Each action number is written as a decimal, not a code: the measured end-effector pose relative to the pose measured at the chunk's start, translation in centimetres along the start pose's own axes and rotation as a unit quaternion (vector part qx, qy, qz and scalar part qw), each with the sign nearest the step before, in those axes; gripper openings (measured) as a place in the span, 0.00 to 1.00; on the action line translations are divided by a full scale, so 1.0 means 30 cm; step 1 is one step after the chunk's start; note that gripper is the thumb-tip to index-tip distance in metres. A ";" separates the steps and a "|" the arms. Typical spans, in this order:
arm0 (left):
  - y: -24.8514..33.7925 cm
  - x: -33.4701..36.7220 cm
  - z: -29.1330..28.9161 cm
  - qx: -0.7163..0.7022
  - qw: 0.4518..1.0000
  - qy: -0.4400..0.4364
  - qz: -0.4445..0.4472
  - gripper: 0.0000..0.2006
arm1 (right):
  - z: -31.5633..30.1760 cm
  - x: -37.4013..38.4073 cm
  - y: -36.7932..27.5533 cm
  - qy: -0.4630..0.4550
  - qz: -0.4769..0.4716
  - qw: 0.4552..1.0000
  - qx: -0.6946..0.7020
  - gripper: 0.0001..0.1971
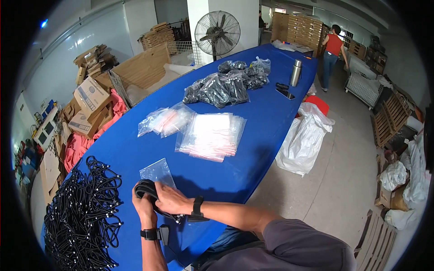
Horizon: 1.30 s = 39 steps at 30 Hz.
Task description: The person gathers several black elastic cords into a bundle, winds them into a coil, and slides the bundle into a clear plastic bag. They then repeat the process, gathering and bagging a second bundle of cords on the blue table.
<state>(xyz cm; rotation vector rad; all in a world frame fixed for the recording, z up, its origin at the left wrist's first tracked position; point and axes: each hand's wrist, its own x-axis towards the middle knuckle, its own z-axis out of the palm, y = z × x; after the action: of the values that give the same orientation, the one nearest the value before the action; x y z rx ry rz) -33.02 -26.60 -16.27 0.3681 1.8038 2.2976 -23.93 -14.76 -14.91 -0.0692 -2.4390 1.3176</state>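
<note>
A coiled bundle of black cords (147, 186) is gripped between my two hands above the near part of the blue table (129, 149). My left hand (143, 207) closes round its left side. My right hand (172, 199) wraps over the right side, and cord ends with pale tips (178, 219) hang out below it. Just beyond the bundle lies a clear plastic bag (157, 172), its near end hidden behind my hands. To the left spreads a large heap of loose black cords (74, 221) with small pale tips.
Clear bags with reddish edges (210, 135) lie mid-table, with filled bags of black cords (217, 89) beyond. A steel flask (295, 73) and a phone (285, 94) sit near the right edge. A white sack (304, 140) stands on the floor; a person (333, 54) is farther back.
</note>
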 end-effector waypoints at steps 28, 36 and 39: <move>0.040 0.013 -0.193 0.699 0.659 -0.162 0.226 0.06 | -0.352 -0.182 0.112 -0.143 0.260 0.839 0.457 0.14; -0.088 -0.065 -0.246 0.247 0.918 -0.233 -0.203 0.10 | -0.259 -0.049 0.090 -0.307 0.140 0.871 0.357 0.20; -0.112 -0.088 -0.268 0.172 0.931 -0.233 -0.224 0.12 | -0.235 0.004 0.057 -0.390 0.089 0.892 0.212 0.22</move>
<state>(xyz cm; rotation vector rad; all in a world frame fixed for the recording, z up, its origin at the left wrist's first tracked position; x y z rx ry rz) -33.04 -34.02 -21.53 0.4511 1.7975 1.4429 -21.86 -8.13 -12.79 0.4457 -2.7016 2.2825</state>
